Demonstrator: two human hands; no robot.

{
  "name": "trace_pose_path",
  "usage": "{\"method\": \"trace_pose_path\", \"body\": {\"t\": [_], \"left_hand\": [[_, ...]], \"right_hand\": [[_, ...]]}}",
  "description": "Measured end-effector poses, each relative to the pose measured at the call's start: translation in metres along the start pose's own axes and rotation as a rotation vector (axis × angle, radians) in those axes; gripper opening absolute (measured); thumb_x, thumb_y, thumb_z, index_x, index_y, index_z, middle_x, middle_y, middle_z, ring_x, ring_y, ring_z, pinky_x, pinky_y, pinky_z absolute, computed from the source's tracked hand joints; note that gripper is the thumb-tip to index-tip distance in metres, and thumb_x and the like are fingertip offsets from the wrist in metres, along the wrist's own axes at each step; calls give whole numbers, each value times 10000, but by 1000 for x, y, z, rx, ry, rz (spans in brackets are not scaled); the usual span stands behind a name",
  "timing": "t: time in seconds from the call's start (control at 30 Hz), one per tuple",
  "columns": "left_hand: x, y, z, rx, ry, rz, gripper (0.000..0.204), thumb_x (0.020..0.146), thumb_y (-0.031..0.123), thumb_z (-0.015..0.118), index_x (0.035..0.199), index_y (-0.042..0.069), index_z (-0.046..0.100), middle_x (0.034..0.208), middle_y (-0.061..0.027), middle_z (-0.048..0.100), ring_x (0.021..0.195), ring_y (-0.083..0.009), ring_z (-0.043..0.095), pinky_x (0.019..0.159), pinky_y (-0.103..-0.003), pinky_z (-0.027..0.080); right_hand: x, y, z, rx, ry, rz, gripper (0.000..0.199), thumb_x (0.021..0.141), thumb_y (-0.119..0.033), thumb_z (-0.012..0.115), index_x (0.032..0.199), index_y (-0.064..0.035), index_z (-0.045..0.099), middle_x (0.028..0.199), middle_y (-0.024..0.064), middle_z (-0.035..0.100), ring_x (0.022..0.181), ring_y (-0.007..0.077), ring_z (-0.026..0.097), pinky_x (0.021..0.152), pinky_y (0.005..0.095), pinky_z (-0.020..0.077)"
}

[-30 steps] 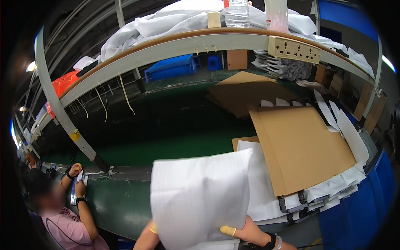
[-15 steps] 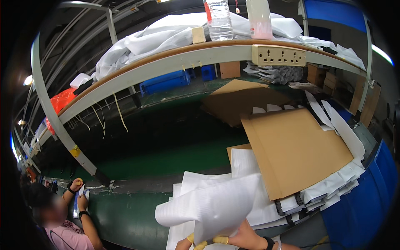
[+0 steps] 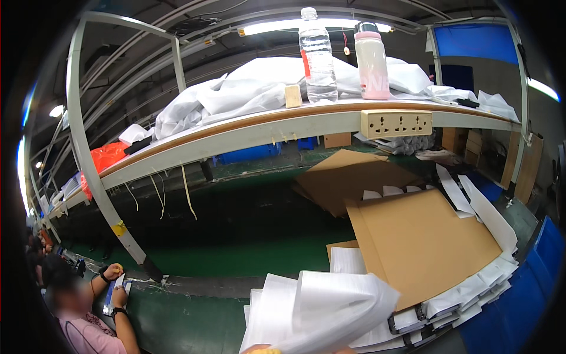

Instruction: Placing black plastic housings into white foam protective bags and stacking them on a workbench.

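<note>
Worker's station, with clock directions taken from the centre of the view. Nearest, at six o'clock, the left hand [image 3: 263, 350], yellow-capped, shows at the lower edge; toward five, only a sliver of the right hand [image 3: 346, 350] appears. Both lie at the near edge of the sheet [image 3: 348, 301], white and curled over, at five o'clock. The fingers are mostly cut off, so how far they are open, and whether they grip it, cannot be told. Other white sheets [image 3: 272, 304] lie just behind, toward six, on the green counter [image 3: 183, 318]. At four, cardboard [image 3: 427, 245] covers a white stack [image 3: 454, 300]. At eight, a co-worker [image 3: 88, 327] handles a narrow item. Beyond, a shelf [image 3: 236, 130] spans ten to two, carrying a bottle [image 3: 318, 65] and a flask [image 3: 372, 68] near one.
</note>
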State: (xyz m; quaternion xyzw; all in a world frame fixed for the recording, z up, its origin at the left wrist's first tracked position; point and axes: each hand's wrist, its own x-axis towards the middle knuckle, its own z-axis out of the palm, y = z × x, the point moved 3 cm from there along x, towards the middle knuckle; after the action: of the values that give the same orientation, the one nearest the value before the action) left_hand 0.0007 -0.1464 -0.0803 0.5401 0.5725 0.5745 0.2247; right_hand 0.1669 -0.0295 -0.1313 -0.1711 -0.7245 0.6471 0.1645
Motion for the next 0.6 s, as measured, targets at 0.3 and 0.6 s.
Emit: {"method": "trace_pose_path", "body": {"t": [0.3, 0.6], "left_hand": [[21, 19, -137, -139, 808, 537, 404, 860, 40, 525, 1238, 92, 394, 1207, -34, 449, 1083, -166, 466, 863, -327, 425], [279, 169, -189, 911, 881, 845, 305, 776, -7, 596, 1063, 78, 541, 968, -168, 595, 852, -224, 606, 712, -310, 463]], "right_hand": [[0, 47, 19, -776, 84, -227, 575, 783, -325, 596, 1311, -208, 400, 1346, 207, 307, 1252, 421, 238, 1018, 558, 172], [0, 46, 22, -829, 123, -248, 532, 813, -318, 567, 1310, -212, 408, 1333, 156, 365, 1254, 352, 287, 1027, 536, 193]]}}
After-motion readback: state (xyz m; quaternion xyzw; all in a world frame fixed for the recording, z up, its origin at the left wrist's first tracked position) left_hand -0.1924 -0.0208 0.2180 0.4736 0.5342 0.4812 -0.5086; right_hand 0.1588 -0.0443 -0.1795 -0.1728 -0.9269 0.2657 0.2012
